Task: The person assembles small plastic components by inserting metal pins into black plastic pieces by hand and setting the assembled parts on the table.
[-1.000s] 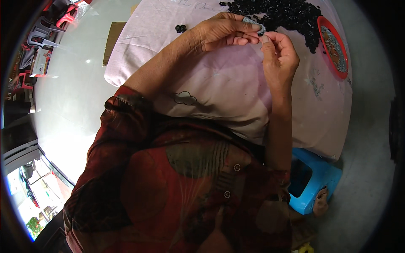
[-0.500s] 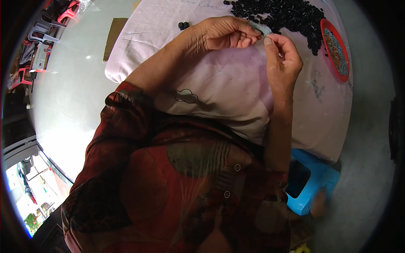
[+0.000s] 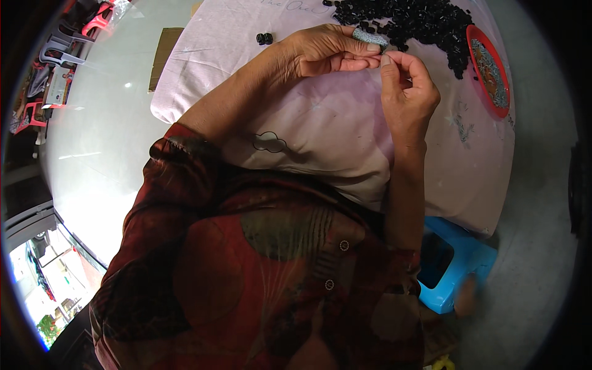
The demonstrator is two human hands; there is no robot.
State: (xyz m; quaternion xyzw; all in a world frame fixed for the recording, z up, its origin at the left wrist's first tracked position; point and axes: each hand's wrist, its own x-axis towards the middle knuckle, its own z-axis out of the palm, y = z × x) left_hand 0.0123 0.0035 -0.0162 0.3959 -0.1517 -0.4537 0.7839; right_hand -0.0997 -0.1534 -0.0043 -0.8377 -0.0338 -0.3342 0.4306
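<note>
My left hand (image 3: 330, 52) is closed over the pink cloth, its thumb pressed toward the forefinger. A light grey speckled piece (image 3: 370, 40) lies along that forefinger; whether it is worn or held, I cannot tell. Against the left fingertips, my right hand (image 3: 412, 83) is pinched, thumb to forefinger. Whatever is between the fingertips is too small to make out. Just beyond both hands spreads a heap of small black plastic parts (image 3: 425, 28). To the right is a red oval tray (image 3: 472, 38) with thin grey metal pieces (image 3: 490, 68) in it.
Two black parts (image 3: 264, 39) sit apart on the pink tablecloth (image 3: 320, 123), left of the heap. Some thin pieces (image 3: 462, 129) are scattered below the tray. A blue plastic stool (image 3: 459, 271) stands at lower right. Brown cardboard (image 3: 164, 58) lies beyond the cloth's left edge.
My right hand has shifted slightly left and stays pinched at the left fingertips. The grey piece on the left forefinger has turned and moved a little left.
</note>
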